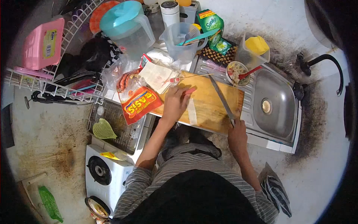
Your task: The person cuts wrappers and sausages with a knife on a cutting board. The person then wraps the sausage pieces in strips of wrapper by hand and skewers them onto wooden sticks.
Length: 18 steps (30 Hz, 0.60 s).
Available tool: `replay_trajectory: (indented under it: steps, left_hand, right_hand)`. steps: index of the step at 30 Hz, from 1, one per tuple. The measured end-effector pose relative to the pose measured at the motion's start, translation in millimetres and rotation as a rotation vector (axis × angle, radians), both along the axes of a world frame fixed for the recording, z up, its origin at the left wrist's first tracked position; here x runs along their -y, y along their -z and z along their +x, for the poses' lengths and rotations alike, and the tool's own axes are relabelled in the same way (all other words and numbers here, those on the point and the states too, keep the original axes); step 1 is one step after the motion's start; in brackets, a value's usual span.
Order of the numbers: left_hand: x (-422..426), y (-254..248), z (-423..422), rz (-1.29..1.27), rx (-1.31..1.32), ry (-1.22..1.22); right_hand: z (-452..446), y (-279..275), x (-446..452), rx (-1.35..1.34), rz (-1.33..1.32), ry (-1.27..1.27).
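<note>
My right hand [237, 135] is closed round the handle of a long knife [220, 96], whose blade points away across the wooden cutting board [212, 108]. My left hand [175, 103] is over the board's left part, its fingers closed on a short pink sausage piece [190, 90]. Just beyond it, a sausage piece on a skewer [174, 80] lies by a pale paper sheet [156, 75]. A whitish strip [191, 112] lies on the board between my hands. Left of the board is a red Basis packet [138, 105], with reddish sausages [128, 79] in clear plastic above it.
A patterned bowl [232, 66] with a red spoon stands at the board's far right corner, beside the steel sink [274, 95]. Clear jugs [130, 31] and a green Sunlight pouch [211, 24] stand at the back. A white stove [112, 179] is at lower left.
</note>
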<state>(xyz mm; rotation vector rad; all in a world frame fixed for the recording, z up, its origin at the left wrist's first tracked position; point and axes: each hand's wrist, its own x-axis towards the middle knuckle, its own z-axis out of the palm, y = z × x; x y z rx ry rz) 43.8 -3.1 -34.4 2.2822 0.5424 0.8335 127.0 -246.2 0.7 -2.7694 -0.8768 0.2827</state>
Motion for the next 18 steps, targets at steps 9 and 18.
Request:
replay_trajectory:
  steps: [9,18]
  left_hand:
    - [8,13,12,0.076,-0.042,-0.052]
    - [6,12,11,0.113,-0.04,-0.072]
  right_hand:
    - [-25,-75,18,-0.255,-0.05,-0.172]
    - [-20,-73,12,-0.181,-0.108,-0.285]
